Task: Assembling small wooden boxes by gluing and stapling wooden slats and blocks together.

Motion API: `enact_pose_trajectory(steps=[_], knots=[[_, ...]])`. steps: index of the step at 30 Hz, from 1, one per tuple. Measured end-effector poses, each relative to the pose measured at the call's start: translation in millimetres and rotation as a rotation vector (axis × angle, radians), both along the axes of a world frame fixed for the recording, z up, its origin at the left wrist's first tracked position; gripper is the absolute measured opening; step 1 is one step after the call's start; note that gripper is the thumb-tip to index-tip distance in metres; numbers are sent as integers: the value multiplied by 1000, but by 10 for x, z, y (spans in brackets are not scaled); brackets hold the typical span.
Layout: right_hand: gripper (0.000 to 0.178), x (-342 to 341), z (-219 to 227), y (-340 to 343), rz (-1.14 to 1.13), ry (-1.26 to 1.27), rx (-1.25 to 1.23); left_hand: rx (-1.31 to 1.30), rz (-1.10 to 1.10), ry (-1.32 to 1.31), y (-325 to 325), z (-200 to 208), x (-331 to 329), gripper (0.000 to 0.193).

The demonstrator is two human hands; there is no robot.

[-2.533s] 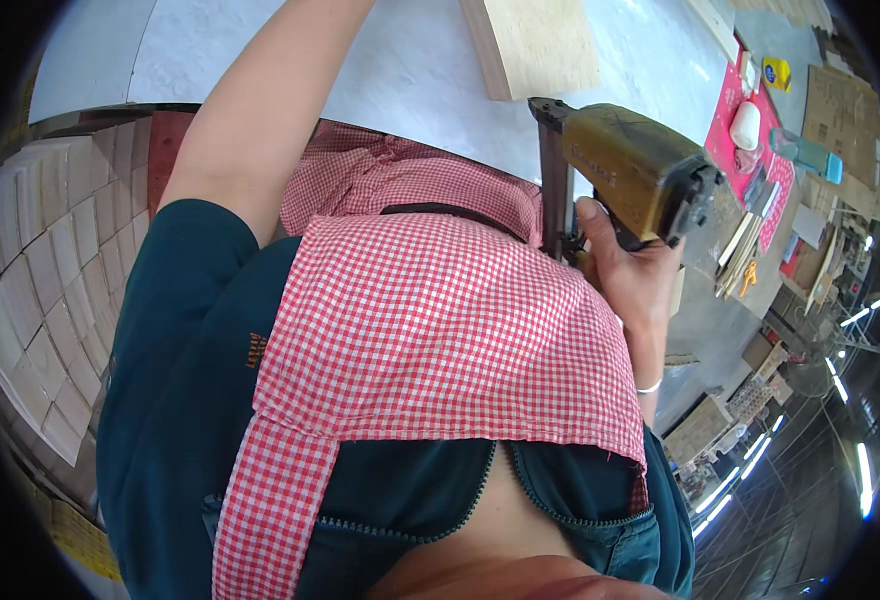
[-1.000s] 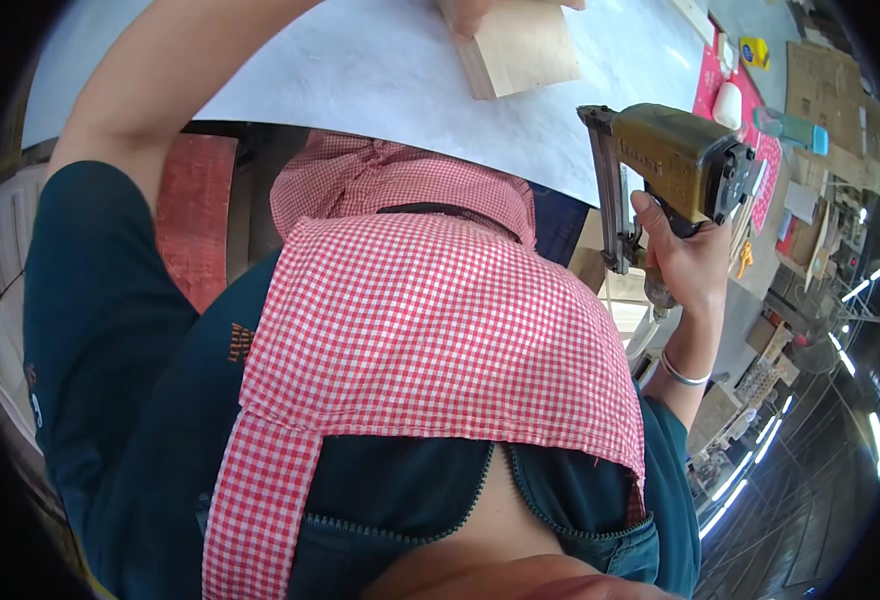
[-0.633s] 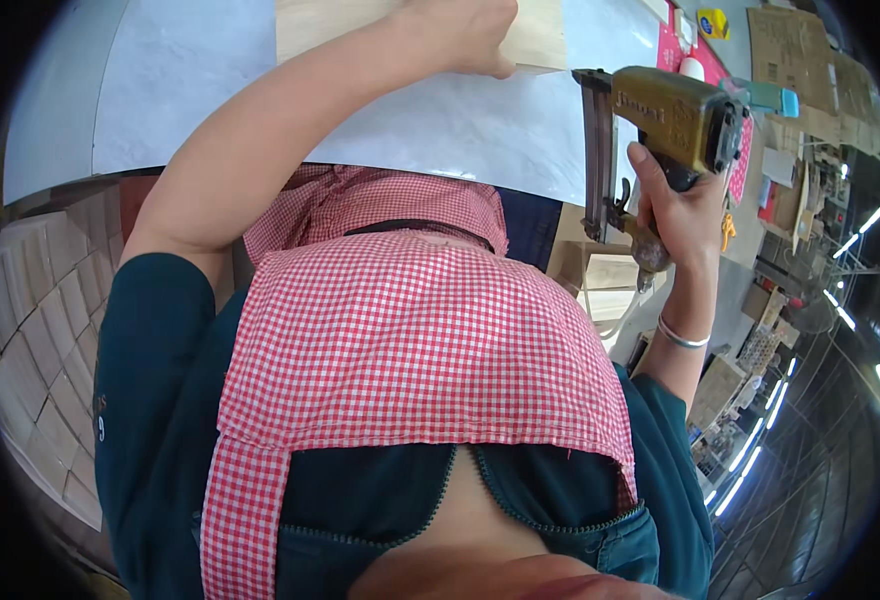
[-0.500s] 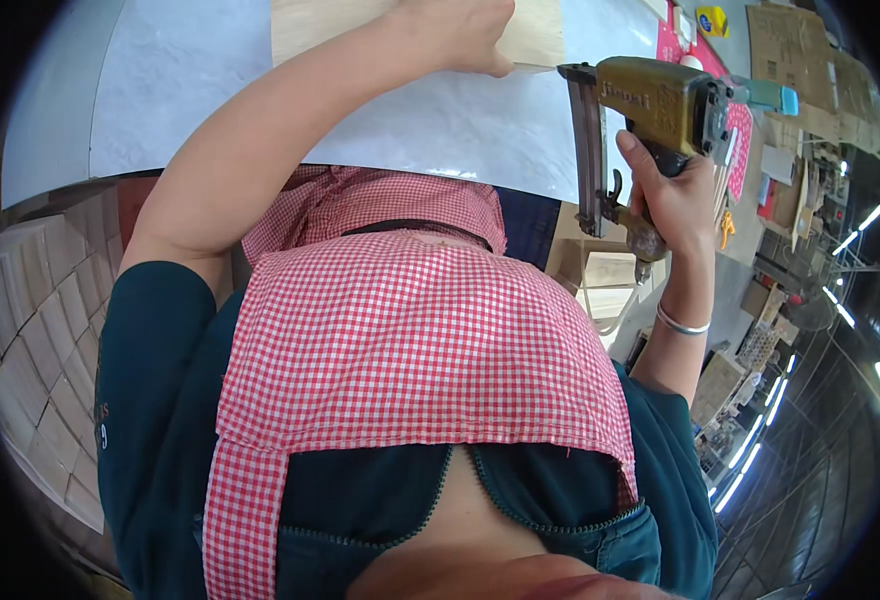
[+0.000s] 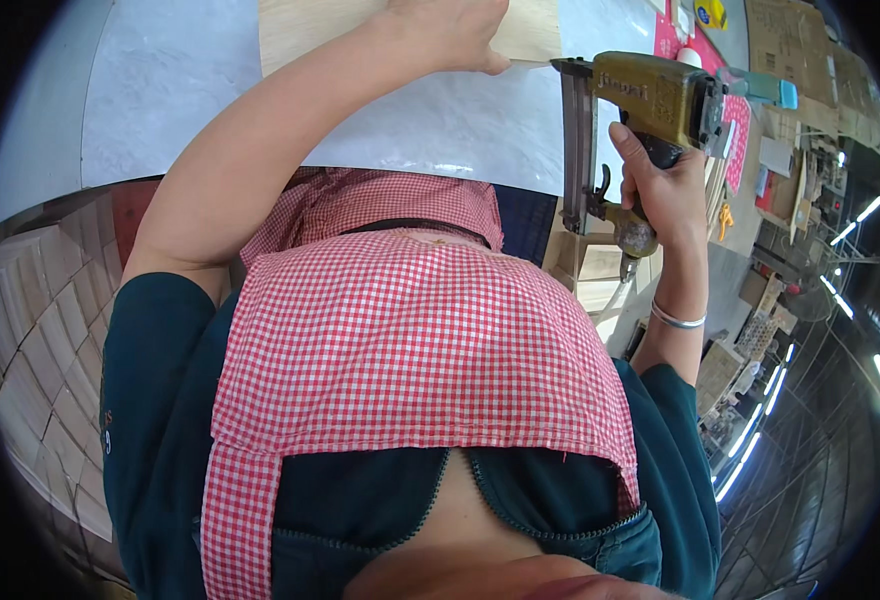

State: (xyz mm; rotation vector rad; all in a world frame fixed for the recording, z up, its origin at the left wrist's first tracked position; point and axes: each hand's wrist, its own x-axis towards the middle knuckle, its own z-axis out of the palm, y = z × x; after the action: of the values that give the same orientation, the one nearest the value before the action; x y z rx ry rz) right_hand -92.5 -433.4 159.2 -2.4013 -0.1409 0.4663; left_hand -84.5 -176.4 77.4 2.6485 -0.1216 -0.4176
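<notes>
My right hand (image 5: 675,190) is wrapped round the handle of a pneumatic nail gun (image 5: 650,95) with a brownish-gold body and a long dark magazine. Its nose points left, close to the near right corner of a pale wooden board (image 5: 310,30); whether they touch cannot be told. My left hand (image 5: 450,35) reaches across from the left and holds the board at its near edge. The thumb lies along that edge, while the other fingers are partly cut off by the top of the picture. Under the board is a white marbled tabletop (image 5: 190,100).
Stacked wooden pieces (image 5: 40,310) stand to the left, below table height. More wooden pieces (image 5: 600,262) lie under the nail gun. Beyond it at right are a yellow container (image 5: 710,13), red patterned material (image 5: 738,120), an orange object (image 5: 725,221) and cardboard (image 5: 790,50).
The nail gun and my right hand have shifted slightly left. The board and my left hand also appear a little further left and higher.
</notes>
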Motion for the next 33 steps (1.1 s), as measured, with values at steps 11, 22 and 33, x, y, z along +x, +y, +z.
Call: enact_pose_trajectory(steps=[11, 22, 33], knots=[[25, -62, 87, 75, 2, -72, 91, 35, 164, 196, 768, -15, -584, 88], [26, -38, 104, 130, 121, -18, 37, 33, 205, 10, 257, 60, -414, 59], [27, -20, 99, 106, 128, 25, -6, 4, 215, 34, 186, 109, -444, 60]])
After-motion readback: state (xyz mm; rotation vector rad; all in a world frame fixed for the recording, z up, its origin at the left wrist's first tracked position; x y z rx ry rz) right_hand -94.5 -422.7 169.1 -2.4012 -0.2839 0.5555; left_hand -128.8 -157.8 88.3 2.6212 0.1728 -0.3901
